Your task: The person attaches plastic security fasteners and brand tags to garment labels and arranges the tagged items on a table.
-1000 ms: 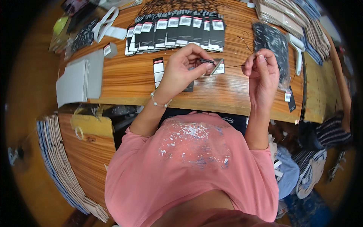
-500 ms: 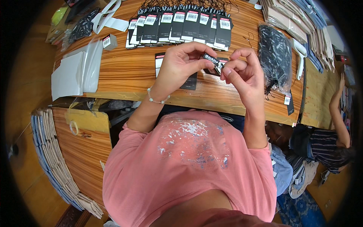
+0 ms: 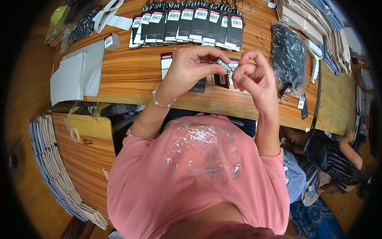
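Both hands meet over the near part of the wooden table. My left hand is closed in a pinch on a small black tab, the seal of a hang tag string. Fingertips of my right hand are pinched close against the seal's other end; any thin cord between them is too small to make out. Just below the seal a black hang tag with a white sticker shows, partly covered by my fingers. Another black hang tag lies partly behind my left hand.
Beyond my hands lie overlapping rows of black hang tags. To the right are a clear bag of black tag strings, a white handheld tool and folded garments. Plastic sleeves lie left. Another person bends at right.
The seal has tilted between my fingers, and more of the hang tag under it shows. My hands stay nearly in place. The person at right has lowered an arm and bent lower.
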Demonstrator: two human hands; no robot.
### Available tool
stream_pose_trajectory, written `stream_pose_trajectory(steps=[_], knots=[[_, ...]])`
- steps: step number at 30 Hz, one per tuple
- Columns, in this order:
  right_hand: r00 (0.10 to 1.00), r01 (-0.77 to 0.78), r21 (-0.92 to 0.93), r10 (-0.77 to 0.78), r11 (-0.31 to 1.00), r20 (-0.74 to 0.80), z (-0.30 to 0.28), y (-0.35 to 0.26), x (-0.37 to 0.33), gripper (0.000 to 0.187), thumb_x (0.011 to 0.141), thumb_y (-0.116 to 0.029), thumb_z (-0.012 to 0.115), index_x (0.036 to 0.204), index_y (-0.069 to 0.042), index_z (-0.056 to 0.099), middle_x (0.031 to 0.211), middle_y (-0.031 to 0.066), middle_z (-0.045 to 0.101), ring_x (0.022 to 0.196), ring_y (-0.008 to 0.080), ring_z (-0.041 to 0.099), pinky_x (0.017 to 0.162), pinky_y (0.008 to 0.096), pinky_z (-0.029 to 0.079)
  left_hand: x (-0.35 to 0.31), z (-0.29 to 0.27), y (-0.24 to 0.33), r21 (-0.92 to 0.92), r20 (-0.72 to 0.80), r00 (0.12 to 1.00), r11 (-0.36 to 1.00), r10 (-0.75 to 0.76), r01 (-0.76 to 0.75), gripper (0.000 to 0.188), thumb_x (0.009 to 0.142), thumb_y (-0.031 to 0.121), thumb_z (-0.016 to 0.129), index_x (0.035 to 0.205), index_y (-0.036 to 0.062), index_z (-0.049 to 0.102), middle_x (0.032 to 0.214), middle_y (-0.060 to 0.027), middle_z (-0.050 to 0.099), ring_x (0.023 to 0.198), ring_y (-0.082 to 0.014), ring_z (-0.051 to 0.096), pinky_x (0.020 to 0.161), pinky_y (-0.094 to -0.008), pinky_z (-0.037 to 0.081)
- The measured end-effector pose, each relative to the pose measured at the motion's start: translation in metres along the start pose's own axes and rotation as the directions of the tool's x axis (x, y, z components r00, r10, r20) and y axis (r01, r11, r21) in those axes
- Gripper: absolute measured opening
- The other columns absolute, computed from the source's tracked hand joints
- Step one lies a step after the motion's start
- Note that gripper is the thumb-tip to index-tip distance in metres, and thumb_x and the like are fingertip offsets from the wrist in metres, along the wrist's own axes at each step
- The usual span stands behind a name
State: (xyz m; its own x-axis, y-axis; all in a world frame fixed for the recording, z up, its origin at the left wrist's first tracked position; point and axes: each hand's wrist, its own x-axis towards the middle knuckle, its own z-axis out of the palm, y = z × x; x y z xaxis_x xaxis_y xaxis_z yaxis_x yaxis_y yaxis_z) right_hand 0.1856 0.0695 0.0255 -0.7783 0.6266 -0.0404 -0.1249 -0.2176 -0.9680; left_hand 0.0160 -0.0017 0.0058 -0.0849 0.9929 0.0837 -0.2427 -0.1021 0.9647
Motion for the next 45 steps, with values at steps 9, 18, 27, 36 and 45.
stream_pose_trajectory(steps=[9, 18, 27, 36, 45], knots=[[0.999, 0.030, -0.008, -0.030, 1.000, -0.018, -0.001, 0.006, 0.004, 0.025, 0.076, 0.004, 0.052, 0.096, -0.004, 0.038, 0.069, 0.0032, 0.056, 0.062, 0.0065, 0.051, 0.056, 0.0171, 0.038, 0.001, 0.000, -0.006, -0.043, -0.042, 0.999, 0.999, 0.013, -0.015, 0.017, 0.075, -0.005, 0.060, 0.092, -0.0057, 0.059, 0.089, -0.0089, 0.061, 0.077, -0.0109, 0.059, 0.071, -0.0214, 0.049], [1.000, -0.001, 0.013, 0.001, 1.000, 0.016, -0.005, 0.008, 0.003, 0.024, 0.078, 0.003, 0.053, 0.095, -0.005, 0.038, 0.070, 0.0034, 0.056, 0.063, 0.0062, 0.052, 0.055, 0.0167, 0.038, 0.001, -0.003, -0.005, -0.018, 0.026, 0.998, 0.998, -0.055, 0.055, 0.016, 0.074, -0.004, 0.060, 0.091, -0.0048, 0.060, 0.085, -0.0076, 0.062, 0.076, -0.0101, 0.059, 0.069, -0.0204, 0.049], [0.999, 0.000, 0.042, -0.002, 0.999, 0.038, -0.003, 0.013, 0.000, 0.024, 0.080, -0.001, 0.056, 0.095, -0.005, 0.038, 0.072, 0.0042, 0.057, 0.064, 0.0064, 0.053, 0.055, 0.0167, 0.038, 0.000, -0.002, -0.009, -0.099, 0.073, 0.991, 0.988, -0.113, 0.119, 0.015, 0.075, -0.002, 0.061, 0.090, -0.0038, 0.061, 0.078, -0.0059, 0.062, 0.071, -0.0093, 0.059, 0.065, -0.0193, 0.048], [0.982, 0.132, -0.183, -0.153, 0.974, -0.108, 0.011, 0.015, 0.000, 0.011, 0.075, 0.005, 0.060, 0.083, 0.002, 0.052, 0.087, 0.0050, 0.054, 0.077, 0.0079, 0.050, 0.067, 0.0208, 0.042, -0.003, -0.005, -0.007, -0.136, 0.057, 0.993, 0.984, -0.104, 0.111, 0.012, 0.075, -0.004, 0.060, 0.087, -0.0049, 0.061, 0.076, -0.0063, 0.061, 0.069, -0.0098, 0.058, 0.061, -0.0192, 0.047], [0.989, 0.137, -0.042, -0.139, 0.990, -0.051, 0.009, 0.026, -0.002, 0.013, 0.075, 0.007, 0.059, 0.083, 0.001, 0.050, 0.086, 0.0065, 0.053, 0.074, 0.0083, 0.050, 0.067, 0.0197, 0.040, -0.009, -0.006, -0.001, -0.082, 0.145, 0.981, 0.987, -0.128, 0.141, 0.014, 0.074, -0.006, 0.060, 0.087, -0.0054, 0.060, 0.081, -0.0065, 0.060, 0.072, -0.0100, 0.056, 0.065, -0.0207, 0.047]])
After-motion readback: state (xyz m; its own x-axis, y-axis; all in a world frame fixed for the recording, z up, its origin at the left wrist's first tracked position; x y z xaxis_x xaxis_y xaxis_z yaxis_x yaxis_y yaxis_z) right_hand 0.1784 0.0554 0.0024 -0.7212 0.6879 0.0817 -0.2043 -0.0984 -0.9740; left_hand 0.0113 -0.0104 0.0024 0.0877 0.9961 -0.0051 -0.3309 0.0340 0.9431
